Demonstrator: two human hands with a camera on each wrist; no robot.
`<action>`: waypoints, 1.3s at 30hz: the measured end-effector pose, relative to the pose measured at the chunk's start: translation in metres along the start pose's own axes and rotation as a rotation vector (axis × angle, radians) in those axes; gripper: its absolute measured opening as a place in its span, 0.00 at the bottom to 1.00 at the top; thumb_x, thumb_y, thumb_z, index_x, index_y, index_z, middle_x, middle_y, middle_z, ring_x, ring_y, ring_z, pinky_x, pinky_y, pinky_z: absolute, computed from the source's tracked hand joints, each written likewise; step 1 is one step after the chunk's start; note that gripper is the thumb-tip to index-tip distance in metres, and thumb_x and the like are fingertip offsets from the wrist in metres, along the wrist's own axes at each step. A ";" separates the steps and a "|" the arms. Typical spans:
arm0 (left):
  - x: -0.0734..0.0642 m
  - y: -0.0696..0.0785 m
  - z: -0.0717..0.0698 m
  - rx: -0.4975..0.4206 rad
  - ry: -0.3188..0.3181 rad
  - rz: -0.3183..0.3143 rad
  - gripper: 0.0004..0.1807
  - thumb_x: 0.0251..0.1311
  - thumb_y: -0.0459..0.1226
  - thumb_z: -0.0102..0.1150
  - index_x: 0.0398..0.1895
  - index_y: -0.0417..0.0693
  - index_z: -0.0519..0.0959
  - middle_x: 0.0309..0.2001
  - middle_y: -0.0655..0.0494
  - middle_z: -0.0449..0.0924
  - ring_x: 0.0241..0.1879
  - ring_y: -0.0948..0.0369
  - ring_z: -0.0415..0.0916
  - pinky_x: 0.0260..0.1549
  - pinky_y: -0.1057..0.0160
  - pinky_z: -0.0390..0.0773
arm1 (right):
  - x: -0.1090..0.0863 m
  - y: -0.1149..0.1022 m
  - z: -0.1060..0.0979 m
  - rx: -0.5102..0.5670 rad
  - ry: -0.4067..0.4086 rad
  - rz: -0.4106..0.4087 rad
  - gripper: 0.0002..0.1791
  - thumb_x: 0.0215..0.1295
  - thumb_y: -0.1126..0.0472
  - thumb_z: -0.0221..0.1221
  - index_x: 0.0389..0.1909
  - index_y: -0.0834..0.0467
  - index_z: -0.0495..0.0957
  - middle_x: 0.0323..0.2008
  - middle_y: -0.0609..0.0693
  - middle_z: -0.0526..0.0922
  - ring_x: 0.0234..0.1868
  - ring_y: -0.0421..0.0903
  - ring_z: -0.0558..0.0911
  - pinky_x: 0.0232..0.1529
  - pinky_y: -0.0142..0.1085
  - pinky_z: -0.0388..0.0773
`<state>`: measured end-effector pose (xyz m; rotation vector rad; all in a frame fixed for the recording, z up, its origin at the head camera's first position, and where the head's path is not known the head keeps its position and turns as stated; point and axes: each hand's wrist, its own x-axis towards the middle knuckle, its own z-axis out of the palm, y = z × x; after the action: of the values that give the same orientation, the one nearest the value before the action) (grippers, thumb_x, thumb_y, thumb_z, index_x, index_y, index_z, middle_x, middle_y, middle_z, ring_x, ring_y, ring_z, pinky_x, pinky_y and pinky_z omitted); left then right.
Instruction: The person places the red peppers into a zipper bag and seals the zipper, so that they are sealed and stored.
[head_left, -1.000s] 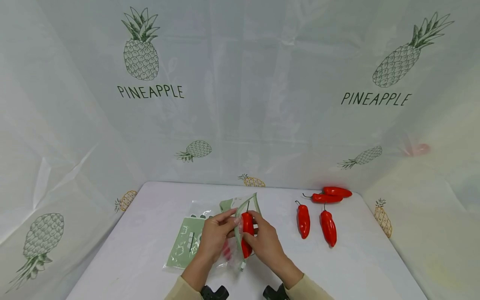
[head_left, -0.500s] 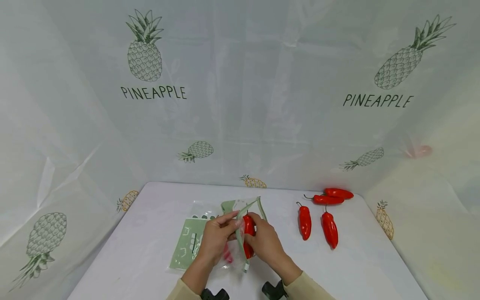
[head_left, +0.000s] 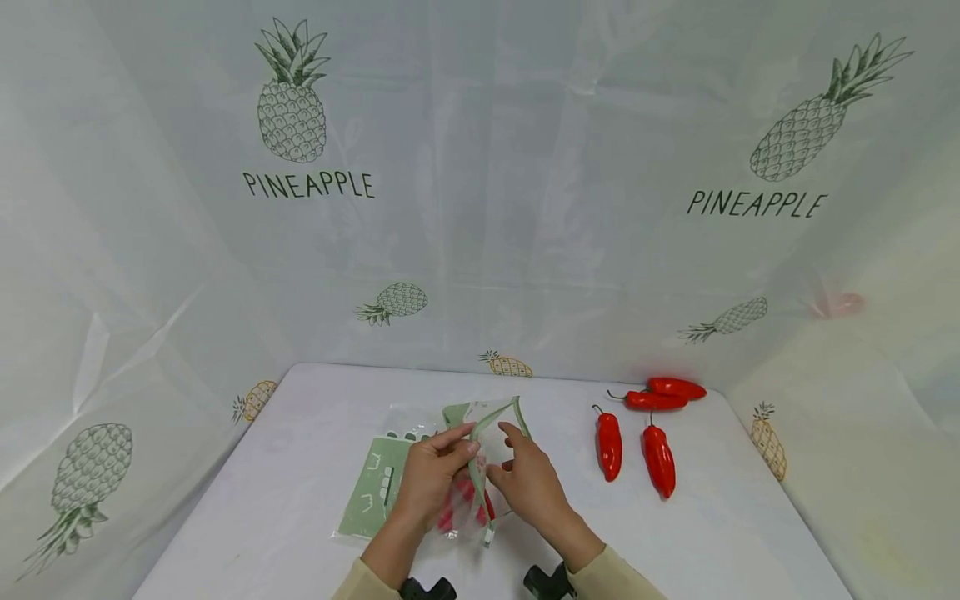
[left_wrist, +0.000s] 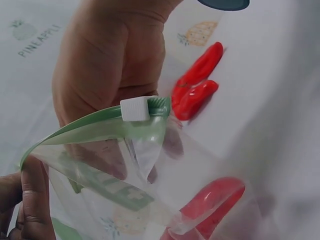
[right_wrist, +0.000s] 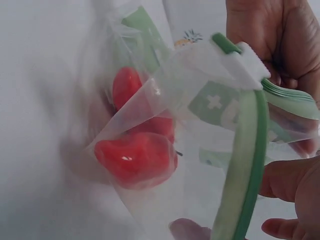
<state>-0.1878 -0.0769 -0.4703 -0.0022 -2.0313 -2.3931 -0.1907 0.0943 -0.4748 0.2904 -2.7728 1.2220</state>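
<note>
A clear zip bag (head_left: 480, 482) with a green-edged mouth and a white slider (right_wrist: 252, 67) stands gaping between the hands. Thumb and fingers of my left hand (head_left: 429, 475) pinch its left edge. My right hand (head_left: 534, 483) is at the mouth's right side, thumb and index finger apart, with no pepper in its grasp. Through the plastic, red chili peppers (right_wrist: 137, 160) show low in the bag; one has a dark stem. In the left wrist view, a red pepper (left_wrist: 212, 202) also shows through the film. Part of the bag is hidden behind my left hand.
Several red chili peppers (head_left: 658, 460) lie on the white table (head_left: 735, 517) to the right. A flat green printed packet (head_left: 371, 492) in clear plastic lies left of the bag. A pineapple-print curtain (head_left: 525, 208) hangs behind the table and along its sides.
My right hand has let go of the red chili pepper, which has dropped down into the zip bag. The right fingers have spread apart. My left hand keeps its pinch on the bag.
</note>
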 end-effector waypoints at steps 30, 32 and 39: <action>-0.003 -0.012 0.005 -0.079 -0.044 -0.032 0.22 0.66 0.28 0.68 0.63 0.29 0.80 0.36 0.52 0.86 0.33 0.62 0.89 0.37 0.66 0.89 | 0.006 0.051 -0.060 0.060 0.204 0.113 0.30 0.70 0.57 0.68 0.71 0.58 0.74 0.58 0.59 0.85 0.52 0.55 0.87 0.42 0.40 0.91; -0.003 -0.013 0.005 -0.076 -0.044 -0.033 0.22 0.67 0.28 0.68 0.63 0.30 0.81 0.36 0.53 0.86 0.33 0.62 0.89 0.37 0.66 0.89 | 0.008 0.060 -0.067 0.034 0.207 0.122 0.31 0.71 0.58 0.68 0.71 0.59 0.73 0.59 0.60 0.85 0.53 0.56 0.87 0.41 0.41 0.91; -0.003 -0.015 0.005 -0.081 -0.052 -0.043 0.22 0.66 0.27 0.68 0.63 0.30 0.81 0.36 0.53 0.86 0.33 0.62 0.89 0.37 0.66 0.90 | 0.013 0.085 -0.093 -0.047 0.218 0.138 0.33 0.72 0.57 0.66 0.75 0.60 0.69 0.60 0.64 0.84 0.54 0.60 0.86 0.45 0.47 0.91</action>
<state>-0.1851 -0.0690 -0.4846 -0.0209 -1.9735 -2.5259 -0.2200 0.2173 -0.4709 -0.0378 -2.6645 1.1383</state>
